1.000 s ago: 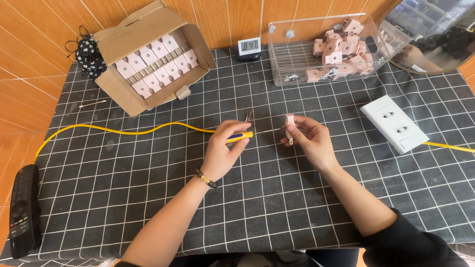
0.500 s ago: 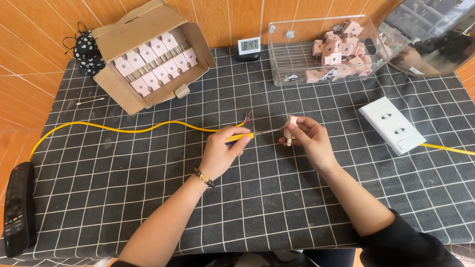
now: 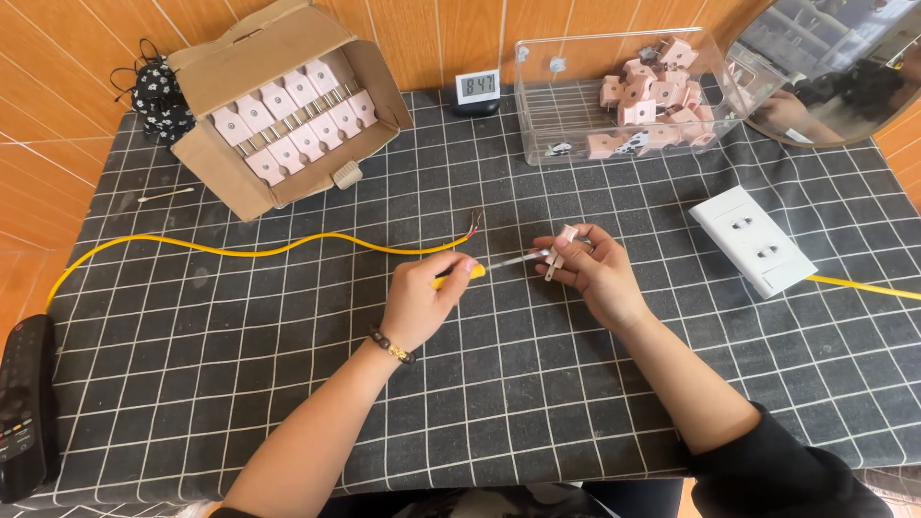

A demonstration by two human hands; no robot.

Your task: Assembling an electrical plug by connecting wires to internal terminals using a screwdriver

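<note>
Near the middle of the checked black tablecloth [image 3: 288,384], a small pink plug [image 3: 566,240] sits pinched in the fingers of the right hand [image 3: 600,278], held just above the cloth with its metal prongs pointing down and to the left. The left hand [image 3: 417,297] is clenched around the yellow handle of a screwdriver [image 3: 499,264], whose thin shaft reaches across to touch the plug's body. Judging from this, a screw on the plug is being worked; whether it is being loosened or tightened cannot be told.

Just behind the hands lies the bared end of a yellow cable [image 3: 269,249], its stripped wires free on the cloth and apart from the plug, so the joining of wire to plug looks not yet done. That cable trails off to the left edge.

Farther back on the left, an open cardboard box [image 3: 206,158] holds neat rows of the same pink plugs. At the back right, a clear plastic bin [image 3: 537,105] carries a loose heap of them. Between the two stands a small digital clock [image 3: 478,86]. A white socket strip [image 3: 763,240] lies to the right, and a black remote [image 3: 24,403] at the near left edge.
</note>
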